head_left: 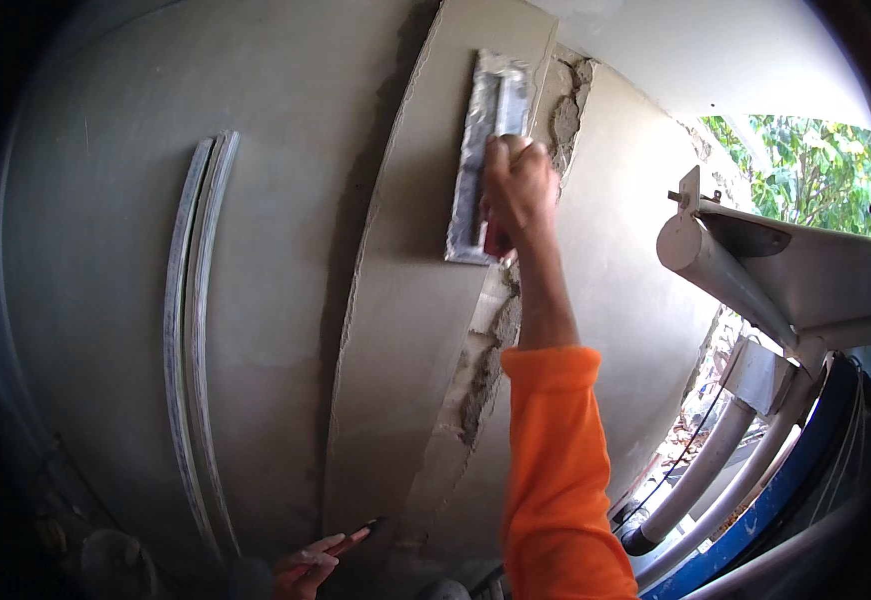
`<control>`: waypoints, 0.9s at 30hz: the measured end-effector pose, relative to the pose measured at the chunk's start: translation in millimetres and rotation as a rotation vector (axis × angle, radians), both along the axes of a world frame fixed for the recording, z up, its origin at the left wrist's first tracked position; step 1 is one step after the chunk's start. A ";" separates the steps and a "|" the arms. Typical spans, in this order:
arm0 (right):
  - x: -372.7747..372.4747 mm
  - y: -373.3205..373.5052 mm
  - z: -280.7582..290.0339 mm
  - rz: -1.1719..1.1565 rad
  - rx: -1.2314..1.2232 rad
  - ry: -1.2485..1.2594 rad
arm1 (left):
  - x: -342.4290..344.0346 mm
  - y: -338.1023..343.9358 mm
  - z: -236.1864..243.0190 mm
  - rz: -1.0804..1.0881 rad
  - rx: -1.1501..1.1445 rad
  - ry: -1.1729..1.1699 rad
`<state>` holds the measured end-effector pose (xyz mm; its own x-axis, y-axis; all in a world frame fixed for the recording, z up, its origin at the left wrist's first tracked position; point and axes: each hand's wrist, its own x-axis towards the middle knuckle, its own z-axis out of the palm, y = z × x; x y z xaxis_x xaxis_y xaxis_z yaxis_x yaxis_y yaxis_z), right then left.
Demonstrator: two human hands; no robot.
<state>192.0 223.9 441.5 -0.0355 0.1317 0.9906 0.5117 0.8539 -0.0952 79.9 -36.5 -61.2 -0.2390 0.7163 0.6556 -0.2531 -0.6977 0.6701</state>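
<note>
My right hand (522, 185), at the end of an orange sleeve, is closed around the red handle of a rectangular plastering trowel (469, 165). The trowel's long blade stands nearly upright against a strip of smooth grey-brown plaster (396, 300) on the wall, its metal smeared with mortar. Low in the picture, my left hand (306, 572) grips a slim red-handled tool (351, 541) with a dark tip; what kind it is I cannot make out. Beside the trowel, a rough broken band (496, 350) with torn mortar edges runs down the wall.
Two long straightedge bars (196, 290) lean on the wall at left. To the right are a grey metal frame with a round tube (726, 280), thicker pipes (701, 490) and a curved blue edge (746, 545). Green leaves (821, 175) show through an opening.
</note>
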 end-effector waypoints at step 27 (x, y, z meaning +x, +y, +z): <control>14.6 -18.8 -33.0 -0.036 -0.224 0.070 | 6.2 16.2 -10.1 -0.186 0.208 -0.063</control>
<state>206.7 205.2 408.6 0.0405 0.3483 0.9365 0.5267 0.7890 -0.3162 86.1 -20.3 -71.3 -0.1608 0.6031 0.7813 -0.4262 -0.7564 0.4962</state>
